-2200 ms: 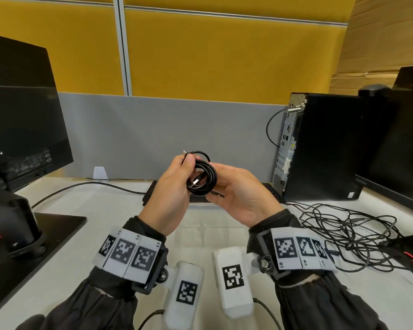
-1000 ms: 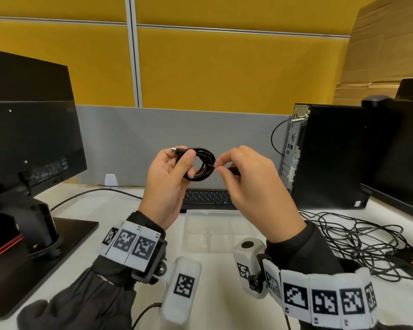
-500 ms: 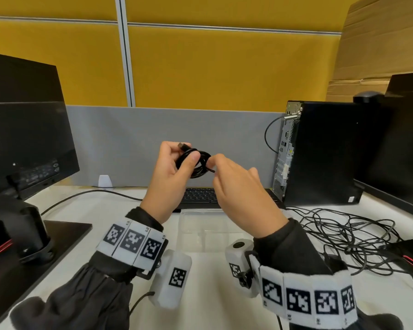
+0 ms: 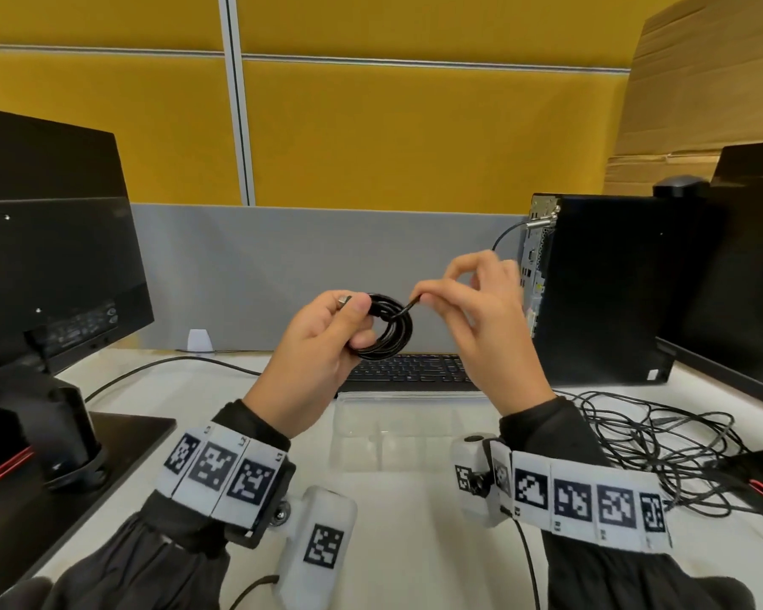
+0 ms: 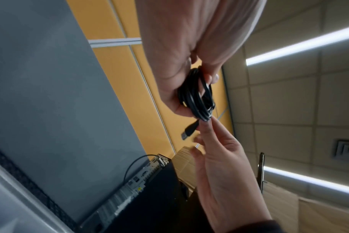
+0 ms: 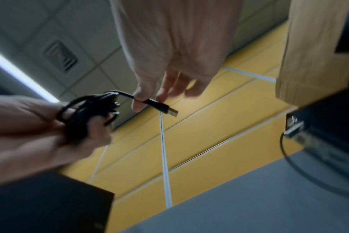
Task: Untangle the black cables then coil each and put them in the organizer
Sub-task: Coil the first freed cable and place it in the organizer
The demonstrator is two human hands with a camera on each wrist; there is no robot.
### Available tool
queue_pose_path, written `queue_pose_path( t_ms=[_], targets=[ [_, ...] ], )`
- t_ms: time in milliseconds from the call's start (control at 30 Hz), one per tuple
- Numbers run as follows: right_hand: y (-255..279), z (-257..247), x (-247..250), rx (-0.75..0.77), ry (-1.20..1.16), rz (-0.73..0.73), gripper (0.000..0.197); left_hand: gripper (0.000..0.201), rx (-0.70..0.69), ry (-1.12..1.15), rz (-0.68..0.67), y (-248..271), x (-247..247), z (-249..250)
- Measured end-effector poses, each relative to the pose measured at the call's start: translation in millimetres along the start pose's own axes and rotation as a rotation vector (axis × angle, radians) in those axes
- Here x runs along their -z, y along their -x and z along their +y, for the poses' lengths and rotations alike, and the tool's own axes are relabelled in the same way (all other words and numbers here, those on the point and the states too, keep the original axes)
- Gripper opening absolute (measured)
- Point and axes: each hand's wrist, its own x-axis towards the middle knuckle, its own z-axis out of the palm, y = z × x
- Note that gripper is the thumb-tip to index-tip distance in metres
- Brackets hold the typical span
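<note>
My left hand (image 4: 327, 328) grips a small coiled black cable (image 4: 393, 332) in the air above the keyboard, thumb pressed over the loops. My right hand (image 4: 419, 297) pinches the coil's free end just behind its USB plug (image 6: 169, 111) between thumb and forefinger. The same coil (image 5: 199, 97) shows in the left wrist view with the plug (image 5: 188, 130) sticking out below. On the desk under my hands lies the clear plastic organizer (image 4: 353, 429). A loose tangle of black cables (image 4: 653, 442) lies on the desk to the right.
A black keyboard (image 4: 415, 367) sits behind the organizer. A black PC tower (image 4: 604, 288) stands at right, monitors (image 4: 49, 239) at both sides, with a monitor base (image 4: 120, 438) at left. A grey and yellow partition closes the back.
My right hand has drawn the cable's plug end out to the right of the coil and lifted a little. My left hand has kept its grip on the coil.
</note>
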Motion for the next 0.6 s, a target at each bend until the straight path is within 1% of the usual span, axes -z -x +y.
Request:
queue_pose_path(
  t_ms=[67,133,200,267,333,433,533,600],
  targets=[
    [-1.5,-3.1,-3.4,-0.091,-0.219,-0.023,0.019,0.020,-0.017,0.070,-0.014,0.6,-7.0,2.1],
    [-3.1,-9.5,-3.5,-0.245,-0.436,-0.069,0.018,0.022,-0.032,0.087,-0.001,-2.0,-12.0,1.8],
    [-2.9,-13.9,-3.0,-0.410,-0.686,-0.131,0.019,0.027,-0.015,0.043,-0.012,-5.2,-14.2,-0.8],
    [-2.6,-14.7,-3.6,-0.542,-0.873,-0.194,0.020,0.025,0.026,-0.013,-0.024,-7.6,-14.3,-2.9],
    [-2.1,-13.3,-4.8,-0.605,-0.962,-0.211,0.021,0.020,0.060,-0.067,-0.011,-9.1,-12.1,-6.3],
    [-1.8,-9.9,-4.1,-0.647,-1.034,-0.185,0.019,0.015,0.079,-0.157,0.036,-9.4,-10.3,-13.9],
    [-0.9,-10.5,-3.7,-0.702,-1.089,-0.204,0.019,0.015,0.061,-0.160,0.090,-9.1,-12.4,-19.3],
    [0.0,-11.9,-5.1,-0.732,-1.114,-0.204,0.020,0.014,0.031,-0.219,0.099,-9.1,-13.4,-20.8]
  ],
)
